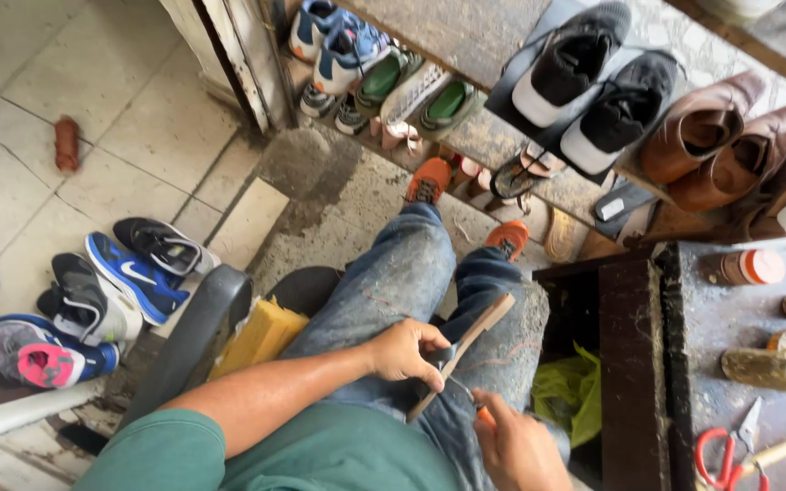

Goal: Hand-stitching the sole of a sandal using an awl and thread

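Cracked pale floor tiles (93,109) are spreading out on the left, where several sneakers (111,291) are lying in a loose cluster. Across the top, a worn wooden shelf (466,36) is carrying a pair of black shoes (593,91), brown leather shoes (720,136) and more footwear below. A person in blue jeans (411,273) and a green shirt is sitting over this. The left hand (407,350) is closing around the middle of a thin flat sandal sole (466,350), pinching it edge-up over the lap. The right hand (516,445) is curling shut around a small orange-handled tool (484,416), its tip touching the sole's lower end. On the right, a dusty dark tabletop (730,318) is bearing red-handled scissors (725,445), a bottle (770,368) and a jar with an orange lid (748,266).
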